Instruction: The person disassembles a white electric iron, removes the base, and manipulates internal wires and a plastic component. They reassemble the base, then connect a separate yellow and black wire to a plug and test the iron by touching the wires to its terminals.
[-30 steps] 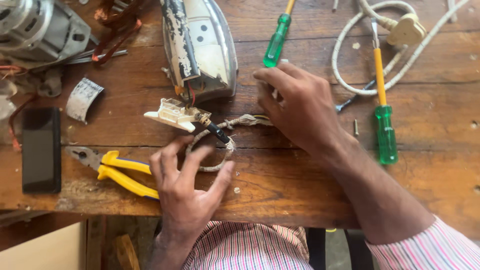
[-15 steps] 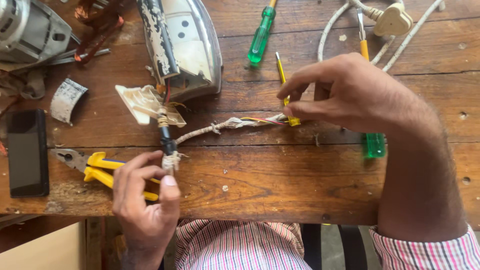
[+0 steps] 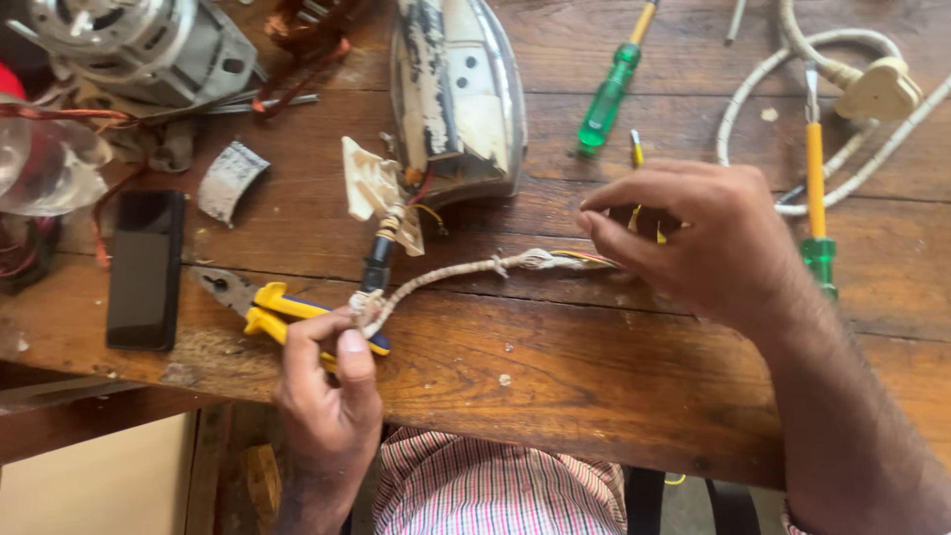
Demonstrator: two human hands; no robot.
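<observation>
An old clothes iron (image 3: 458, 94) lies on the wooden workbench (image 3: 555, 367), its frayed fabric-covered cord (image 3: 451, 272) running out to the front. My left hand (image 3: 329, 381) pinches the cord's bend near the front edge. My right hand (image 3: 698, 238) grips the cord's frayed end, where coloured wires show, and holds it stretched to the right. A cream plastic cover piece (image 3: 371, 188) and a black strain sleeve (image 3: 378, 266) sit at the iron's rear.
Yellow-handled pliers (image 3: 260, 302) lie under my left hand. A black phone (image 3: 146, 267) rests at left, an electric motor (image 3: 139, 45) at back left. Two green-handled screwdrivers (image 3: 606, 99) (image 3: 815, 198) and a white cord with plug (image 3: 877, 89) lie at back right.
The view has shifted. My right hand has pulled the cord's end a little further right, straightening the cord. My left hand keeps its pinch on the bend.
</observation>
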